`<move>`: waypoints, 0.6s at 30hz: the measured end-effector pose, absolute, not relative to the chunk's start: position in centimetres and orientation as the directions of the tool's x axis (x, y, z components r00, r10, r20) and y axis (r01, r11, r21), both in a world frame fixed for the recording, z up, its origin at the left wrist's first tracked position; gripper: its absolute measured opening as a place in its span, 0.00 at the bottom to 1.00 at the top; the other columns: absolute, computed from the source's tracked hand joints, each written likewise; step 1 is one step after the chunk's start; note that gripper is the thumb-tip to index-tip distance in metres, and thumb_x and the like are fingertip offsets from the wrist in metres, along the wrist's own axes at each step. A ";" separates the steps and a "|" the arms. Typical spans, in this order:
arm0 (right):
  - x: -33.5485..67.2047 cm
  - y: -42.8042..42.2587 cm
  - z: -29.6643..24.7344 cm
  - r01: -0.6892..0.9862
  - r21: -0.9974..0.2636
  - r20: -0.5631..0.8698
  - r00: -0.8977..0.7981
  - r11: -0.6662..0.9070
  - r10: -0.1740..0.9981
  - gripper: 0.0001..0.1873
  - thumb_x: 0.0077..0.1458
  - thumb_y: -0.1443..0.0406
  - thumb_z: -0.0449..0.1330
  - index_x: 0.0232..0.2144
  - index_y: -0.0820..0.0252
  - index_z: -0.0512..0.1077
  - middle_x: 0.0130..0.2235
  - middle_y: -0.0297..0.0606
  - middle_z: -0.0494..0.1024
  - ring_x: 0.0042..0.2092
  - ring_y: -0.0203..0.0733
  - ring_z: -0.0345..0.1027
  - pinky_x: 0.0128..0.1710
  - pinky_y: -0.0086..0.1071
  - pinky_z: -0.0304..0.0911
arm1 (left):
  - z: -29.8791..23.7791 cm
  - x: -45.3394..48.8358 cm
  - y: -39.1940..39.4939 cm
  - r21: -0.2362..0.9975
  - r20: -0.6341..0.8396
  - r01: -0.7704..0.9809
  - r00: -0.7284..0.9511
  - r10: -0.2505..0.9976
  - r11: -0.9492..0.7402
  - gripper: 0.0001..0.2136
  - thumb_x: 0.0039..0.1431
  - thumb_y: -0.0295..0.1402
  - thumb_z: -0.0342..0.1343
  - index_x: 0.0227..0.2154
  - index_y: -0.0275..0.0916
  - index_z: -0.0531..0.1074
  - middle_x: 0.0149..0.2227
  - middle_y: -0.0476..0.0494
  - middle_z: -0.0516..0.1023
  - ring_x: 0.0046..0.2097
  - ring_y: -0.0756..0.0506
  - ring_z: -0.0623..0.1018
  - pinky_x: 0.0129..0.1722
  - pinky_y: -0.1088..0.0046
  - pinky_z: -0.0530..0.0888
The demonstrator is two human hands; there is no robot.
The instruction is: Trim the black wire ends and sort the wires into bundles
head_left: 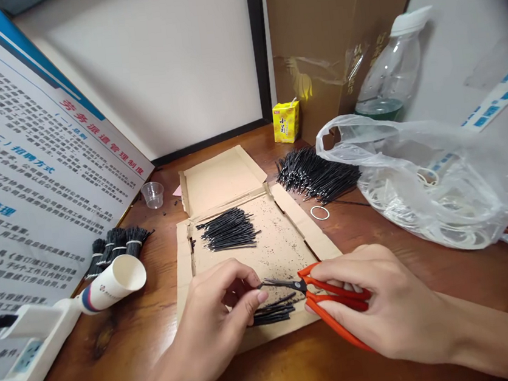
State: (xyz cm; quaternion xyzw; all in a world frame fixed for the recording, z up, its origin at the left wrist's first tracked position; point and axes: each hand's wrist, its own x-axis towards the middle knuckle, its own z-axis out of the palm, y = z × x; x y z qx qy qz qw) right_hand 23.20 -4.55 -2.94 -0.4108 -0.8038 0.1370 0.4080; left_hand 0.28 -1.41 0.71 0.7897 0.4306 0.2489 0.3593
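Note:
My right hand (pixel 377 302) grips a pair of scissors (pixel 335 297) with red handles and dark, narrow blades. Thumb and fingers of my left hand (pixel 228 309) pinch a thin black wire (pixel 260 286), whose end meets the scissor tips. Most of that wire is hidden by my fingers. Below the blades a small bunch of black wires (pixel 274 311) lies on an opened cardboard box (pixel 243 259). A larger neat pile of black wires (pixel 228 229) rests farther back on the cardboard, and tiny dark scraps are strewn to its right.
Right of the box lie a big heap of black wires (pixel 319 174), a white ring (pixel 319 212) and a plastic bag (pixel 429 195). Behind stand a yellow drink carton (pixel 286 122) and a bottle (pixel 389 71). Leftward are tied bundles (pixel 118 246), a paper cup (pixel 113 283), a clear cup (pixel 153 195) and a power strip (pixel 34 356).

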 end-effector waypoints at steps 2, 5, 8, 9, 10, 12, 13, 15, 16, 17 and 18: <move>23.2 -4.6 -2.9 0.548 -0.555 0.537 -0.339 0.626 0.772 0.07 0.56 0.71 0.56 0.28 0.61 0.72 0.18 0.28 0.67 0.19 0.31 0.53 0.21 0.28 0.51 | 0.8 0.4 -1.4 0.781 0.082 0.504 0.505 0.859 -0.370 0.05 0.63 0.30 0.56 0.31 0.38 0.68 0.24 0.52 0.69 0.24 0.54 0.70 0.21 0.81 0.65; 23.2 -4.5 -3.0 0.534 -0.560 0.532 -0.355 0.634 0.769 0.08 0.56 0.71 0.56 0.27 0.61 0.72 0.17 0.27 0.65 0.19 0.31 0.50 0.21 0.29 0.49 | 0.9 0.4 -1.3 0.781 0.088 0.500 0.505 0.858 -0.375 0.06 0.62 0.30 0.56 0.30 0.38 0.67 0.24 0.52 0.69 0.24 0.54 0.69 0.21 0.80 0.64; 23.2 -4.4 -3.1 0.522 -0.564 0.531 -0.364 0.640 0.765 0.10 0.58 0.71 0.54 0.26 0.60 0.71 0.18 0.27 0.63 0.19 0.31 0.50 0.21 0.29 0.49 | 1.0 0.3 -1.4 0.782 0.087 0.500 0.504 0.860 -0.372 0.05 0.62 0.30 0.56 0.30 0.38 0.67 0.24 0.52 0.69 0.24 0.53 0.69 0.22 0.80 0.64; 23.2 -4.4 -3.1 0.519 -0.566 0.531 -0.364 0.640 0.765 0.10 0.58 0.71 0.54 0.26 0.60 0.71 0.18 0.27 0.64 0.19 0.31 0.50 0.21 0.29 0.49 | 1.0 0.3 -1.4 0.782 0.086 0.501 0.501 0.861 -0.370 0.05 0.62 0.30 0.56 0.30 0.38 0.67 0.23 0.52 0.68 0.24 0.53 0.69 0.22 0.80 0.64; 23.2 -4.4 -3.1 0.519 -0.567 0.531 -0.362 0.639 0.766 0.10 0.58 0.71 0.54 0.26 0.61 0.71 0.18 0.27 0.64 0.19 0.31 0.50 0.21 0.28 0.49 | 1.0 0.3 -1.4 0.782 0.085 0.502 0.500 0.862 -0.369 0.05 0.62 0.30 0.56 0.30 0.38 0.67 0.24 0.52 0.69 0.24 0.53 0.69 0.22 0.80 0.65; 23.2 -4.5 -3.0 0.527 -0.565 0.534 -0.352 0.635 0.768 0.08 0.57 0.71 0.55 0.28 0.61 0.72 0.18 0.27 0.65 0.19 0.31 0.51 0.21 0.28 0.50 | 0.9 0.3 -1.4 0.781 0.088 0.504 0.498 0.863 -0.370 0.06 0.62 0.30 0.56 0.30 0.38 0.67 0.25 0.52 0.69 0.25 0.53 0.69 0.22 0.79 0.65; 23.2 -4.5 -3.0 0.535 -0.561 0.537 -0.345 0.632 0.770 0.08 0.57 0.71 0.55 0.28 0.62 0.73 0.18 0.28 0.66 0.19 0.31 0.52 0.21 0.28 0.50 | 0.9 0.3 -1.4 0.780 0.089 0.503 0.498 0.863 -0.371 0.06 0.62 0.31 0.56 0.30 0.38 0.67 0.25 0.52 0.70 0.25 0.53 0.69 0.23 0.79 0.65; 23.2 -4.6 -3.0 0.548 -0.557 0.539 -0.333 0.624 0.774 0.07 0.56 0.71 0.56 0.29 0.62 0.73 0.19 0.29 0.68 0.19 0.31 0.54 0.21 0.28 0.51 | 0.9 0.3 -1.4 0.782 0.086 0.504 0.497 0.863 -0.368 0.06 0.62 0.31 0.56 0.30 0.38 0.67 0.25 0.52 0.69 0.25 0.53 0.69 0.23 0.79 0.65; 23.2 -4.6 -3.1 0.548 -0.559 0.537 -0.333 0.622 0.775 0.06 0.56 0.71 0.56 0.29 0.62 0.73 0.19 0.29 0.69 0.19 0.31 0.54 0.21 0.28 0.51 | 0.9 0.3 -1.4 0.783 0.086 0.502 0.497 0.863 -0.367 0.06 0.62 0.31 0.56 0.30 0.38 0.67 0.25 0.52 0.69 0.25 0.53 0.69 0.23 0.79 0.65; 23.2 -4.6 -3.1 0.542 -0.565 0.533 -0.337 0.623 0.776 0.06 0.56 0.71 0.56 0.29 0.62 0.73 0.19 0.29 0.69 0.19 0.31 0.55 0.21 0.28 0.51 | 0.9 0.3 -1.5 0.785 0.086 0.499 0.498 0.863 -0.366 0.06 0.62 0.31 0.56 0.30 0.38 0.67 0.24 0.52 0.69 0.25 0.53 0.69 0.23 0.79 0.65; 23.2 -4.6 -3.2 0.532 -0.571 0.530 -0.343 0.626 0.775 0.07 0.56 0.71 0.56 0.29 0.62 0.74 0.19 0.29 0.68 0.19 0.31 0.54 0.21 0.28 0.51 | 0.9 0.3 -1.5 0.787 0.087 0.496 0.498 0.863 -0.366 0.06 0.62 0.30 0.56 0.30 0.38 0.67 0.24 0.52 0.69 0.25 0.53 0.68 0.23 0.79 0.65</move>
